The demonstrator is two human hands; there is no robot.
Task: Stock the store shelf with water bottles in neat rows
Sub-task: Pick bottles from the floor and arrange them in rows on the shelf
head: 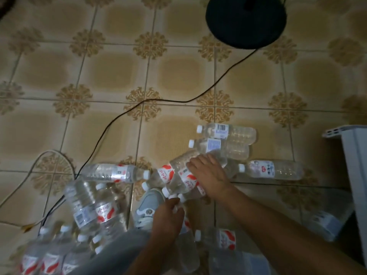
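Several clear water bottles with red-and-white labels lie scattered on the tiled floor. My right hand [208, 175] rests with spread fingers on a cluster of lying bottles [178, 173] near the middle. My left hand [168, 215] grips the capped neck of a bottle [185, 197] just below that cluster. Two bottles [228, 132] lie side by side beyond my right hand, and one more bottle [274, 169] lies to its right. Another bottle [117, 172] lies to the left, with a blurred pile of bottles [85, 215] at the lower left.
A black round fan base [246, 20] stands at the top, its black cable [123, 116] snaking across the floor. A white shelf unit's edge [355, 167] rises at the right. My grey shoe [149, 205] is under my left hand. Plastic wrap [323, 223] lies at lower right.
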